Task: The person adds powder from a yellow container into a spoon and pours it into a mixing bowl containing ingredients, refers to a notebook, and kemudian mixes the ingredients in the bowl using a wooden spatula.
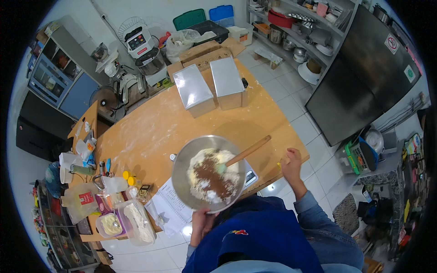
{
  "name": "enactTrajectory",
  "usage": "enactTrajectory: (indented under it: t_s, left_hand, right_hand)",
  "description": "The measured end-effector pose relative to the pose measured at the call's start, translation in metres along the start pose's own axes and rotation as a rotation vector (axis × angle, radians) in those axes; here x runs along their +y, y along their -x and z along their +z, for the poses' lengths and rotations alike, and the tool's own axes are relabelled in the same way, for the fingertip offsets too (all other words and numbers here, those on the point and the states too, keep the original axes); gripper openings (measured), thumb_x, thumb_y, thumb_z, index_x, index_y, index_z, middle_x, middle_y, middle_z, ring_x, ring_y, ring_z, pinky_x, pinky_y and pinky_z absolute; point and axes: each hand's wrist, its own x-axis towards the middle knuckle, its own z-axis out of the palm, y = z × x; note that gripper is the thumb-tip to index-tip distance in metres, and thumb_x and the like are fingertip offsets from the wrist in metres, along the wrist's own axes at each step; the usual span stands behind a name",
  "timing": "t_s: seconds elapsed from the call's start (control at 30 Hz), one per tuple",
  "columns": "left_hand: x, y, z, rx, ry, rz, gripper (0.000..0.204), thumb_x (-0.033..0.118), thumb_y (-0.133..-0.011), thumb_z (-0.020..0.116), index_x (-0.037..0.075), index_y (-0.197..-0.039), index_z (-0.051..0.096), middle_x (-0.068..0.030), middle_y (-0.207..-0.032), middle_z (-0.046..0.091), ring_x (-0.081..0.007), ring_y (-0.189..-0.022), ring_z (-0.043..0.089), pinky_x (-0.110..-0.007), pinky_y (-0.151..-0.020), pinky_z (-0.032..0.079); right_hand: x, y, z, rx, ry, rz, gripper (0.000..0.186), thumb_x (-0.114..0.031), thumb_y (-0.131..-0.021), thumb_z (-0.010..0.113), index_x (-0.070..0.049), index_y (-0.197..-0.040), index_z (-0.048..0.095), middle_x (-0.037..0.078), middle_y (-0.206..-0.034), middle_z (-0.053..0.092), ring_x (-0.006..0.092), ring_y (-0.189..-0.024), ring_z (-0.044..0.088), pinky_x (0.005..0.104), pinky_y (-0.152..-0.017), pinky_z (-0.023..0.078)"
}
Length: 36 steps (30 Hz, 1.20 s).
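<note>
A wide steel bowl (pixel 182 164) holds white powder with a brown powder (pixel 210 179) over it. A wooden-handled spatula (pixel 250 150) leans out to the upper right, its pale green head in the powder. The bowl overlaps a white scale (pixel 250 177) and printed papers (pixel 166 200). My left hand (pixel 204 224) is closed on the bowl's lower rim. Right of the bowl, by the table edge, my right hand (pixel 291 166) is raised with its fingers curled; whatever they hold, if anything, is too small to make out.
Two metal lidded boxes (pixel 191 88) (pixel 227 82) stand at the back of the wooden table (pixel 127 136). Containers and jars (pixel 135 218) crowd its left end. Behind are mixers (pixel 148 63) and cardboard (pixel 202 52). A dark fridge (pixel 346 95) and shelves (pixel 296 36) line the right.
</note>
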Motion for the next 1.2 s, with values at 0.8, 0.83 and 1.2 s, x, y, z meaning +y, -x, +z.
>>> enactTrajectory:
  t_s: [0.8, 0.83, 1.2]
  left_hand:
    - [0.018, 0.069, -0.004, 0.267, 0.341, -0.001, 0.052, -0.005, -0.07, 0.035, -0.009, -0.12, 0.023, -0.0274, -0.116, 0.037, -0.0429, -0.103, 0.044, -0.052, -0.088, 0.039]
    - [0.009, 0.064, -0.01, 0.277, 0.352, 0.009, 0.052, -0.005, -0.07, 0.035, -0.009, -0.12, 0.023, -0.0274, -0.116, 0.037, -0.0429, -0.103, 0.044, -0.052, -0.088, 0.039]
    - [-0.034, 0.0, 0.013, 0.09, 0.322, -0.088, 0.045, -0.004, -0.071, 0.04, -0.002, -0.116, 0.034, -0.0177, -0.106, 0.048, -0.0333, -0.086, 0.055, -0.042, -0.066, 0.051]
  right_hand:
    - [-0.03, -0.034, 0.138, -0.556, 0.451, -0.507, 0.061, -0.041, -0.067, 0.059, -0.024, -0.122, 0.04, 0.018, -0.13, 0.027, 0.0374, -0.123, 0.02, 0.0607, -0.093, 0.012]
    - [-0.03, -0.037, 0.137, -0.53, 0.458, -0.494, 0.061, -0.041, -0.067, 0.06, -0.024, -0.122, 0.04, 0.018, -0.13, 0.027, 0.0373, -0.123, 0.02, 0.0603, -0.094, 0.012]
    - [0.02, -0.052, 0.111, -0.189, -0.163, -0.303, 0.037, -0.029, -0.076, 0.056, -0.006, -0.104, 0.055, 0.016, -0.108, 0.051, 0.0246, -0.098, 0.049, 0.0341, -0.078, 0.041]
